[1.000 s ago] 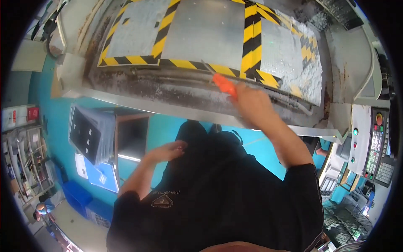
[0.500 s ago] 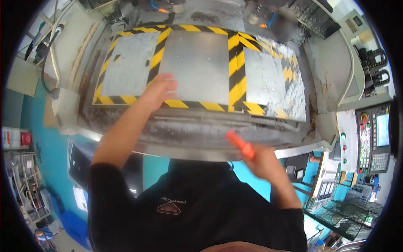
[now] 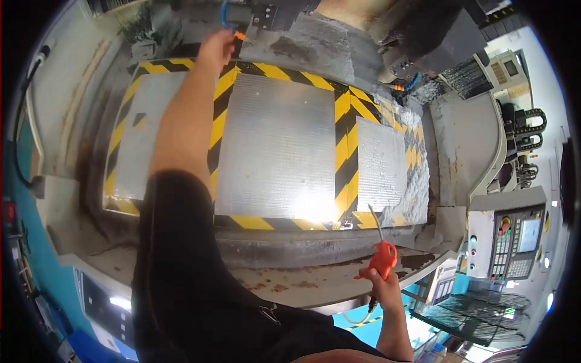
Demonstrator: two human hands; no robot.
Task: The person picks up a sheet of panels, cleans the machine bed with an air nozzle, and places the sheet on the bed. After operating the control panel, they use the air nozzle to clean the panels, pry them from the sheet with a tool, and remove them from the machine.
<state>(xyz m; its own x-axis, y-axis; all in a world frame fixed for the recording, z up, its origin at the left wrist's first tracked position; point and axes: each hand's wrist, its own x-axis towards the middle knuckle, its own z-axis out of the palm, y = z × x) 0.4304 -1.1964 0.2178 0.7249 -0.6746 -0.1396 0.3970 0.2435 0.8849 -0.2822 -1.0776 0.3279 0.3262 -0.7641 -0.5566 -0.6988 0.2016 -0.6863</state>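
In my right hand (image 3: 387, 289) is a red air blow gun (image 3: 382, 260), gripped at its handle, with its thin metal tube pointing up and away over the front edge of the metal bed. My left hand (image 3: 219, 49) reaches far across to the back, fingers partly bent and apart. It is right beside the orange tip of a blue coolant hose (image 3: 224, 13); whether it touches the tip cannot be made out. Below lies a metal plate (image 3: 278, 139) framed by yellow-black striped tape (image 3: 346, 157). Whitish, wet-looking residue (image 3: 414, 187) covers the bed's right end.
Dark machine heads (image 3: 269, 15) hang over the back. A second blue hose with an orange tip (image 3: 399, 88) sits at the back right. Rust-stained enclosure walls bound both sides. A control panel (image 3: 514, 242) stands at right, above a black mesh rack (image 3: 469, 314).
My left hand has moved from the near part of the plate to the coolant hose at the back. My right hand with the blow gun has turned upright. The view has shifted forward.
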